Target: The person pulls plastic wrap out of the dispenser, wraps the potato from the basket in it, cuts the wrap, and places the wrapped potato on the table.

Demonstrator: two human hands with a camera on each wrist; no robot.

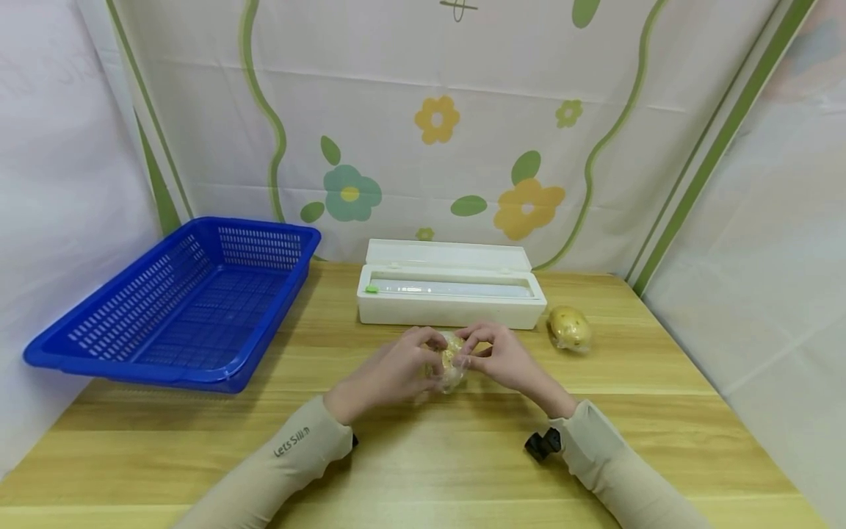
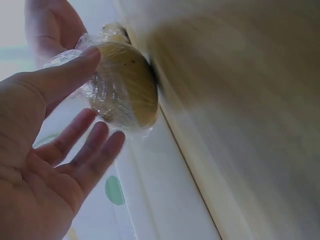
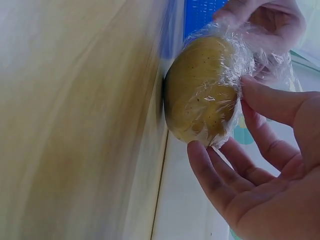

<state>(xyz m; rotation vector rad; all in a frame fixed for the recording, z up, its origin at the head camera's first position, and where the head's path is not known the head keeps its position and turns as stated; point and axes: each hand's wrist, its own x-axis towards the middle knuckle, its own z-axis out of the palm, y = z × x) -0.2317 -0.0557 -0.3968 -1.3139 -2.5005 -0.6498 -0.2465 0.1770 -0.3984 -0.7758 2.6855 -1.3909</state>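
Note:
A potato [image 3: 200, 90] covered in clear plastic wrap [image 2: 102, 92] rests on the wooden table between my two hands. My left hand [image 1: 395, 365] is on its left side, pinching the wrap between thumb and forefinger while the other fingers spread apart. From the right, my right hand [image 1: 504, 358] pinches the wrap at the potato's upper side, its lower fingertips close against the potato. The wrap looks bunched and crinkled on top. A second potato [image 1: 570, 328], also wrapped, lies to the right.
Behind the hands stands a white plastic-wrap box [image 1: 452, 311] with its lid raised, a roll inside and a green slider [image 1: 372, 289] on its left. A blue basket [image 1: 264, 334] sits at the left. A patterned cloth [image 1: 396, 73] encloses the table's back and sides.

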